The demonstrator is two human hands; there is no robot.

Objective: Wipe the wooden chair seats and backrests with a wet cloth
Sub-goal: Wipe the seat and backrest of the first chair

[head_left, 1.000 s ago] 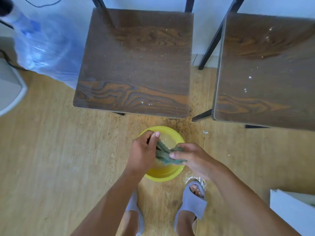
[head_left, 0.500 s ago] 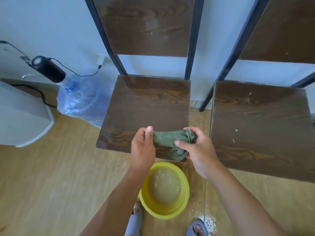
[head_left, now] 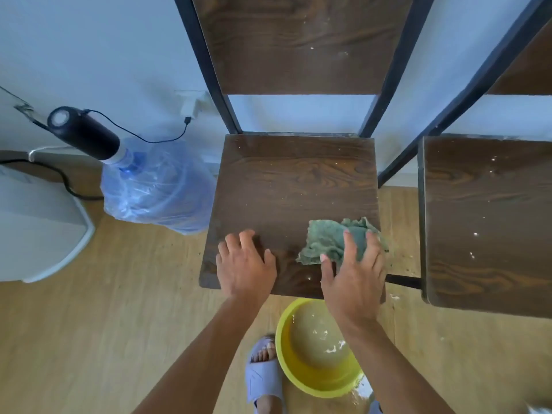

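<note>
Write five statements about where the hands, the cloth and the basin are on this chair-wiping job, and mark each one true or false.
1. The right hand presses the green cloth onto the chair seat. True.
2. The left hand grips the cloth too. False: it lies flat on the bare seat, apart from the cloth.
3. The yellow basin stands on the seat. False: it stands on the floor in front of the chair, by a slippered foot.
4. The cloth lies near the seat's front right corner. True.
5. The second chair seat is spotless. False: pale specks dot it.
</note>
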